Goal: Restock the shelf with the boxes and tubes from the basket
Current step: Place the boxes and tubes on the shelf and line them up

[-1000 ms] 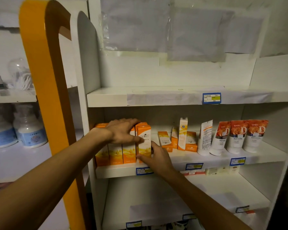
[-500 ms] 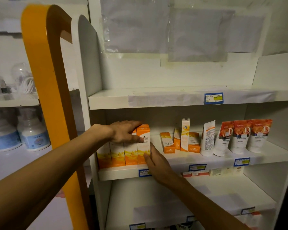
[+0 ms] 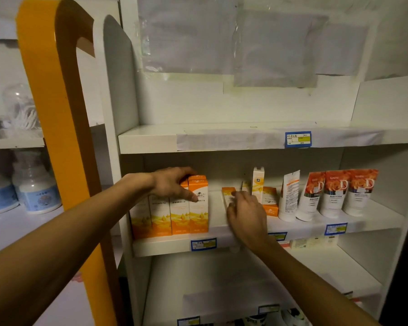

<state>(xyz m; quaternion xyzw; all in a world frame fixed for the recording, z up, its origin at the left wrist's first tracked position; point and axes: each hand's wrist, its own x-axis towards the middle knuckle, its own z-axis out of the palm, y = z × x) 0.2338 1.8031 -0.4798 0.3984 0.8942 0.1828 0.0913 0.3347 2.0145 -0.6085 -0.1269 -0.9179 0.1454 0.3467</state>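
Observation:
A row of tall orange-and-white boxes (image 3: pixel 198 208) stands at the left end of the middle shelf (image 3: pixel 222 241). My left hand (image 3: pixel 172 183) lies over the tops of these boxes, fingers spread, thumb on the front of the rightmost one. My right hand (image 3: pixel 245 215) is to the right, fingers touching a small orange box (image 3: pixel 227 196) lying on the shelf; the hand is blurred. Further right stand smaller orange boxes (image 3: pixel 269 198), a tall narrow box (image 3: pixel 258 181), a white tube (image 3: pixel 289 196) and three orange-topped tubes (image 3: pixel 337 191). No basket is in view.
The upper shelf (image 3: pixel 245 137) carries only a blue price tag. The lower shelf (image 3: pixel 245 285) is mostly bare. An orange curved post (image 3: pixel 57 137) rises on the left, with white bottles (image 3: pixel 33 189) on the neighbouring shelving behind it.
My right hand left the side of the tall orange boxes and moved right to the small orange box. My left hand stays on the tall boxes.

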